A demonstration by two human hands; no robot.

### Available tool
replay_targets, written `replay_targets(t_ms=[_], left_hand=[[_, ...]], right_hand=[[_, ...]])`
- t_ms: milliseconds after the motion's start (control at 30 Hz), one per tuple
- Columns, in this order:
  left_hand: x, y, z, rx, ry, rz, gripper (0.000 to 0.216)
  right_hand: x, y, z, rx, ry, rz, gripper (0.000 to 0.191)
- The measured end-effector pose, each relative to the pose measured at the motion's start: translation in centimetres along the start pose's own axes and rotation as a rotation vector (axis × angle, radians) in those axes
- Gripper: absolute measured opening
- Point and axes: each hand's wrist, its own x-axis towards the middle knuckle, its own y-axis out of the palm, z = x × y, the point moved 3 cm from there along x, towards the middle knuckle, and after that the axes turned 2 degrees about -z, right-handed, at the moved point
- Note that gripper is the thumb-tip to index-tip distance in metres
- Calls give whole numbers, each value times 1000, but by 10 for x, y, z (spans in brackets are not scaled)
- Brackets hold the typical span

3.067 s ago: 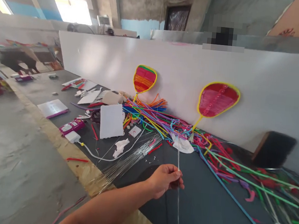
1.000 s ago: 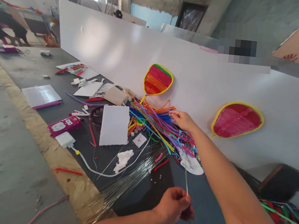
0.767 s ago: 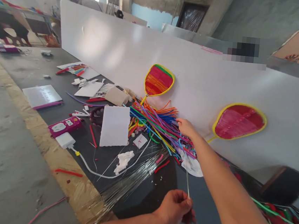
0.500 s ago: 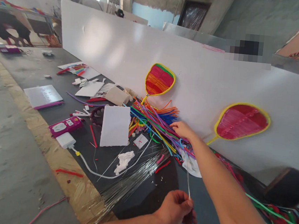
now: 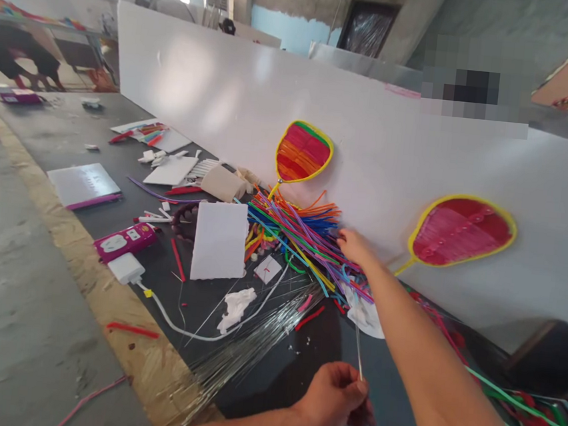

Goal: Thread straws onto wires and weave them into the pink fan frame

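Observation:
My left hand is low in the middle, thumb and fingers pinched on a thin pale wire that points up and away. My right hand reaches across to the right side of a pile of coloured pipe cleaners. Its fingertips are drawn together at the pile's edge; what lies between them is too small to make out. Below the pile, a bundle of bare metal wires runs toward the table's front edge. Crumpled white tissue lies under my right forearm.
Two yellow-rimmed paddle shapes, one striped orange and red and one red-pink, lean on a white partition. A white board, a purple power strip and a white cable lie leftward. A dark block stands right.
My right hand has shifted slightly right along the pile's edge, its fingers drawn closer in. My left hand and its wire stay nearly where they were.

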Motion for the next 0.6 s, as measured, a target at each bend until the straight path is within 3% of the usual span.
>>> replay_targets(t_ms=[267, 600], left_hand=[[-2, 0, -1, 15, 11, 10, 62], [-2, -2, -2, 26, 4, -13, 63]], right_hand=[[-7, -23, 1, -134, 2, 15, 23], [-32, -62, 2, -210, 13, 153, 23]])
